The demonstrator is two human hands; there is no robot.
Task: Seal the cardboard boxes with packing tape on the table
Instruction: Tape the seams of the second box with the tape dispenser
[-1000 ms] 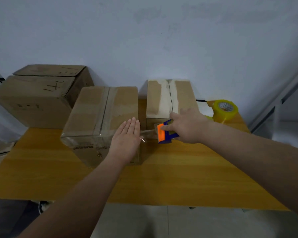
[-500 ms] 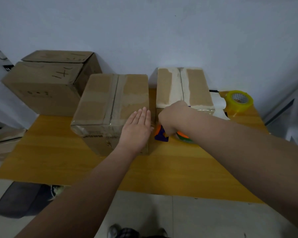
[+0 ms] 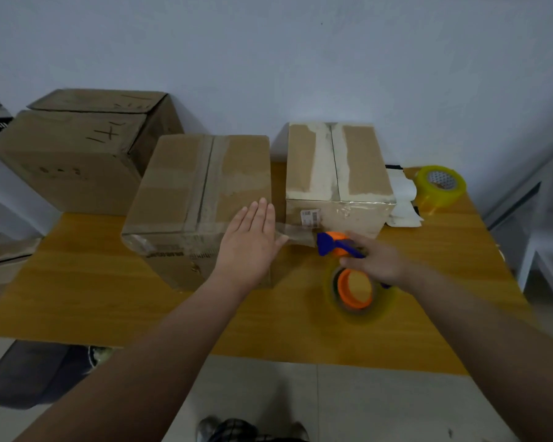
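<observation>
A taped cardboard box (image 3: 179, 186) stands on the wooden table (image 3: 77, 288), left of centre. My left hand (image 3: 249, 247) lies flat with straight fingers on its near right corner, pressing down a strip of clear tape (image 3: 296, 232). That strip stretches right to a blue and orange tape dispenser (image 3: 339, 247), which my right hand (image 3: 374, 260) grips by the handle. The dispenser's roll (image 3: 355, 290) hangs low over the table. A second cardboard box (image 3: 339, 167) with whitish tape marks stands just behind the dispenser.
A larger cardboard box (image 3: 77, 154) with pen marks sits at the back left, off the table's corner. A spare yellowish tape roll (image 3: 441, 185) and white paper (image 3: 403, 199) lie at the back right. A grey frame (image 3: 524, 199) stands right of the table.
My right hand has drawn the dispenser right and toward me, away from the second box, stretching tape from the first box. The left hand stays flat on the box corner. The camera has tilted down.
</observation>
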